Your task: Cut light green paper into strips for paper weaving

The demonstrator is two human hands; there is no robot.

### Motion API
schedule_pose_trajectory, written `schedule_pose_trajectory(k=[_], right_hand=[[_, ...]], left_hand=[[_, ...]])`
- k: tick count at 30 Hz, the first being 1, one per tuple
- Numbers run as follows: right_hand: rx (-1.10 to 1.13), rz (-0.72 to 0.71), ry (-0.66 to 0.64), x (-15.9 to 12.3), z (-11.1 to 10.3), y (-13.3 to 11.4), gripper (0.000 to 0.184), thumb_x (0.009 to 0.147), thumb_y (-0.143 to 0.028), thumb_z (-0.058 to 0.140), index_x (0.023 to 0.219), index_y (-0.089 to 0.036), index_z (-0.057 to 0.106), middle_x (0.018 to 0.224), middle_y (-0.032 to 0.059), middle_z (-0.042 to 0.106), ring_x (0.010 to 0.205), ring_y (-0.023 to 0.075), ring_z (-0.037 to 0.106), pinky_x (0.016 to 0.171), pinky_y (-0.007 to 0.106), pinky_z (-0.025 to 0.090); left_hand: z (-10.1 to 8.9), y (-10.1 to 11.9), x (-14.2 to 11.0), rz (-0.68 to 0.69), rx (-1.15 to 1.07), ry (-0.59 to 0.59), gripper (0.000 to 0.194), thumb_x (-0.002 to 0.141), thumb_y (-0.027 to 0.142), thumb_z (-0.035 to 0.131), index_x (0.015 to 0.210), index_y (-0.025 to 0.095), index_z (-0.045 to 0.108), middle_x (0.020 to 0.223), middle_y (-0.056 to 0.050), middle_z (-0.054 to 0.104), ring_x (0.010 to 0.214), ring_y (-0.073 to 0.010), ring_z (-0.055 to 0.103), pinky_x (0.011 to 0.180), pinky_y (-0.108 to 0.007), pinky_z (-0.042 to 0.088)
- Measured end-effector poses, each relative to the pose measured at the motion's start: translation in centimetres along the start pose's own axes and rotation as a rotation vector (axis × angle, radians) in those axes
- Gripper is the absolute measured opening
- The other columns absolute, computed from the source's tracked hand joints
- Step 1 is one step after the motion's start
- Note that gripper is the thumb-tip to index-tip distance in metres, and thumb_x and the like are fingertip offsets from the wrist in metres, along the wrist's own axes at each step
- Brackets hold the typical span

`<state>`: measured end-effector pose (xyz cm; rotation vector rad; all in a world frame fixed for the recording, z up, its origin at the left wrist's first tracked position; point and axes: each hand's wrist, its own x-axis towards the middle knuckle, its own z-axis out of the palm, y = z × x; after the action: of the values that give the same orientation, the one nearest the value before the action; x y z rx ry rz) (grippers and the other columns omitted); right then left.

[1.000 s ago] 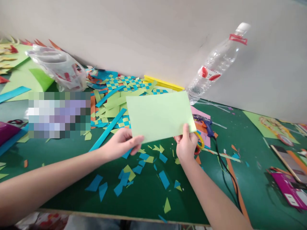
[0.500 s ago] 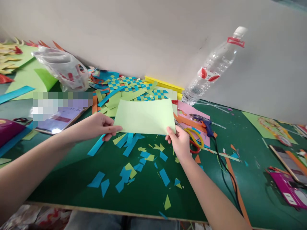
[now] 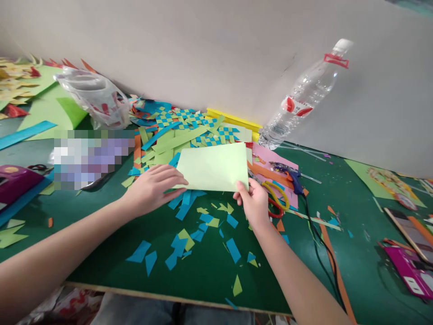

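Note:
A pale green sheet of paper (image 3: 213,169) is held up over the table, its far edge raised. My right hand (image 3: 254,198) pinches its lower right corner, thumb on top and fingers underneath. My left hand (image 3: 157,187) lies at the lower left corner with fingers stretched out and the thumb apart from them. Its fingertips overlap the sheet's left edge; whether they press on it I cannot tell. Behind the sheet lie green paper strips (image 3: 182,139) and woven blue-and-green paper pieces (image 3: 186,118). Scissors with yellow and red handles (image 3: 279,196) lie just right of my right hand.
Blue and green paper scraps (image 3: 179,246) litter the green table (image 3: 111,253). A clear plastic bottle (image 3: 304,95) leans by the wall. To the right are a blue glue gun (image 3: 293,178) with a black cord and a purple box (image 3: 411,271). A plastic bag (image 3: 98,97) stands back left.
My left hand has let go of its pinch on the lower left corner, moved right and spread its fingers at the sheet's edge. My right hand keeps its hold.

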<state>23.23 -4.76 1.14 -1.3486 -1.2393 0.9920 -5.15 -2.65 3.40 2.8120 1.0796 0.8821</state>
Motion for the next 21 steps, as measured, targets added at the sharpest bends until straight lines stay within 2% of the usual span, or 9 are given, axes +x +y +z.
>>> schedule_pose_trajectory(k=[4, 8, 13, 17, 21], right_hand=[[0.171, -0.073, 0.151, 0.0, 0.1, -0.2, 0.021, 0.088, -0.041, 0.060, 0.093, -0.020, 0.059, 0.056, -0.0047, 0.060, 0.043, 0.0080, 0.050, 0.046, 0.021, 0.041], [0.248, -0.103, 0.204, 0.3, 0.0, -0.2, 0.020, 0.089, -0.041, 0.058, 0.093, -0.021, 0.056, 0.058, -0.0050, 0.059, 0.045, 0.0087, 0.051, 0.053, 0.025, 0.047], [0.324, -0.110, 0.270, 0.8, -0.1, 0.5, 0.019, 0.086, -0.039, 0.063, 0.088, -0.022, 0.055, 0.051, -0.0091, 0.051, 0.043, 0.0080, 0.046, 0.054, 0.026, 0.047], [0.355, -0.107, 0.296, 1.0, -0.1, 0.8, 0.019, 0.086, -0.038, 0.063, 0.085, -0.021, 0.054, 0.051, -0.0091, 0.052, 0.042, 0.0073, 0.044, 0.055, 0.026, 0.047], [0.353, -0.116, 0.319, 1.0, -0.1, 0.8, 0.022, 0.087, -0.040, 0.063, 0.081, -0.021, 0.052, 0.052, -0.0086, 0.054, 0.041, 0.0071, 0.044, 0.054, 0.025, 0.045]], left_hand=[[0.4, 0.2, -0.3, 0.125, 0.021, -0.087, 0.013, 0.090, 0.033, 0.058, 0.089, 0.023, 0.065, 0.086, -0.002, 0.070, 0.086, -0.0179, 0.064, 0.085, -0.035, 0.044], [0.2, 0.3, -0.5, 0.186, 0.023, -0.169, 0.024, 0.085, 0.045, 0.063, 0.092, 0.022, 0.063, 0.089, -0.002, 0.070, 0.088, -0.0198, 0.063, 0.091, -0.039, 0.039], [0.3, 0.1, -0.4, 0.243, 0.054, -0.243, 0.014, 0.093, 0.034, 0.055, 0.091, 0.022, 0.062, 0.092, -0.001, 0.069, 0.088, -0.0176, 0.063, 0.089, -0.037, 0.038], [0.2, -0.2, -0.5, 0.227, 0.065, -0.170, 0.010, 0.095, 0.023, 0.052, 0.094, 0.022, 0.062, 0.095, -0.001, 0.070, 0.092, -0.0166, 0.064, 0.090, -0.036, 0.040], [-0.4, -0.9, -0.7, 0.198, 0.133, -0.003, 0.008, 0.092, 0.019, 0.057, 0.099, 0.022, 0.061, 0.095, 0.001, 0.073, 0.091, -0.0142, 0.066, 0.092, -0.035, 0.041]])
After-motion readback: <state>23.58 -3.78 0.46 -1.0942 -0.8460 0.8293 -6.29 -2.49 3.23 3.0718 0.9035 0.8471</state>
